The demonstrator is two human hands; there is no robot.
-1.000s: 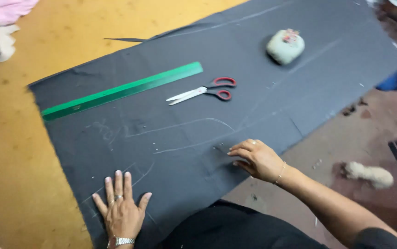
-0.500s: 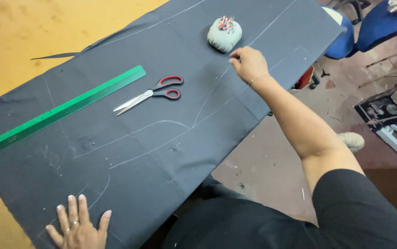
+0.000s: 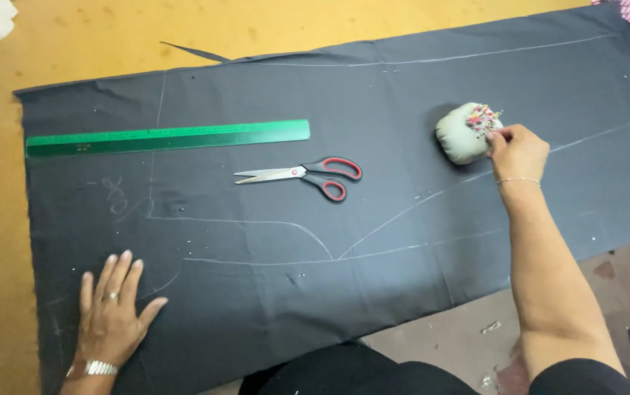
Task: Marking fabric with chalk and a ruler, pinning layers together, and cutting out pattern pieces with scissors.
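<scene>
Head view looks down on a dark cloth [image 3: 373,241] spread over a yellow surface [image 3: 73,44], and every place below is told from that cloth. Near its far right part sits a pale green pincushion [image 3: 463,136] stuck with pins; the right hand [image 3: 518,151] touches the cushion's right side, fingers [image 3: 492,140] pinched together at the pin heads, though whether they grip a pin is too small to tell. At the cloth's near left corner the left hand [image 3: 114,303] lies flat, fingers spread, pressing the fabric down. Chalk lines [image 3: 271,223] already run across the cloth, straight ones and a curve, so marking looks largely done. Red-handled scissors [image 3: 308,175] rest shut at mid-cloth, untouched, and no cut shows along the lines. A green ruler [image 3: 169,137] lies toward the far left.
</scene>
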